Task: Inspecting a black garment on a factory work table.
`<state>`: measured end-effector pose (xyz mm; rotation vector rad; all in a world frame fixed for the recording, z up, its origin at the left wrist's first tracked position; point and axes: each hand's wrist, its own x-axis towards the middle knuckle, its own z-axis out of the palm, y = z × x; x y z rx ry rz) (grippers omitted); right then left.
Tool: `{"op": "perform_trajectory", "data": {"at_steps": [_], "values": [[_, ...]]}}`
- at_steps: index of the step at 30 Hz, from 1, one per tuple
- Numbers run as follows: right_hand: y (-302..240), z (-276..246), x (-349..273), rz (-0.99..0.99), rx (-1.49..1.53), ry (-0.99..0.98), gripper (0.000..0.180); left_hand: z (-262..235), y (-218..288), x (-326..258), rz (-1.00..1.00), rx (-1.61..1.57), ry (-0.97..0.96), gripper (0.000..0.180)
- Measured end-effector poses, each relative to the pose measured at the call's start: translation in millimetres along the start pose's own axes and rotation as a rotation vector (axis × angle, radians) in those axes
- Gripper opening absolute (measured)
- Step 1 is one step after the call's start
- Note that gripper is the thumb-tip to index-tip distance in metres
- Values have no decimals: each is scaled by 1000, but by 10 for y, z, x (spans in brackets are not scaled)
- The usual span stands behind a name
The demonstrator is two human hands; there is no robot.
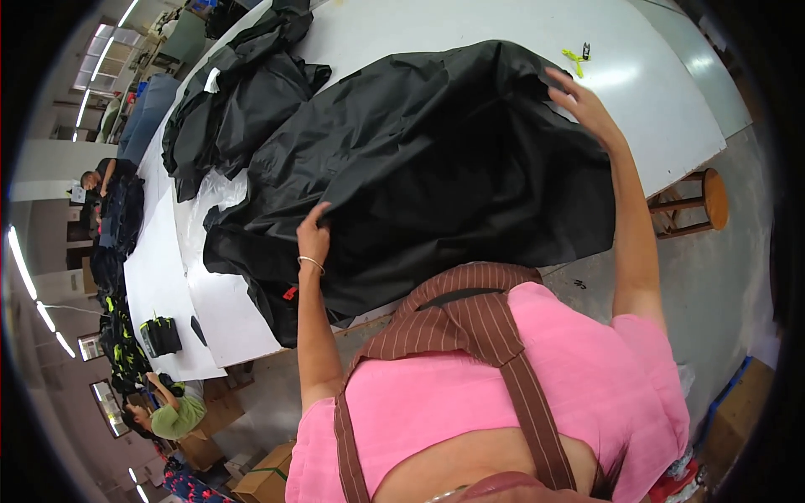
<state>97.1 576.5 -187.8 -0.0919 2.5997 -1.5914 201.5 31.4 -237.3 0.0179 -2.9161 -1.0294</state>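
A large piece of smooth black fabric (402,168) spreads over the white table, wrinkled, with its near part hanging over the table's front edge by my apron. My left hand (314,241), a bracelet at its wrist, is closed on a fold of the fabric near its left middle. At the far right corner of the cloth is my right hand (579,102), its fingers stretched out and apart against the edge. A small red tag (290,293) shows near the lower left of the cloth.
More black cloth (243,109) lies heaped at the table's far left, over clear plastic (223,191). A small yellow-green and black item (577,59) rests on the white table (671,109) at far right. A wooden stool (713,199) stands right. Two people work at left.
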Motion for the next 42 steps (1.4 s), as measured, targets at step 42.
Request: {"op": "perform_trajectory", "data": {"at_steps": [42], "values": [[-144,1333,-1626,-406,-627,238,51,1702,2927,1380,423,885,-467,58]]}}
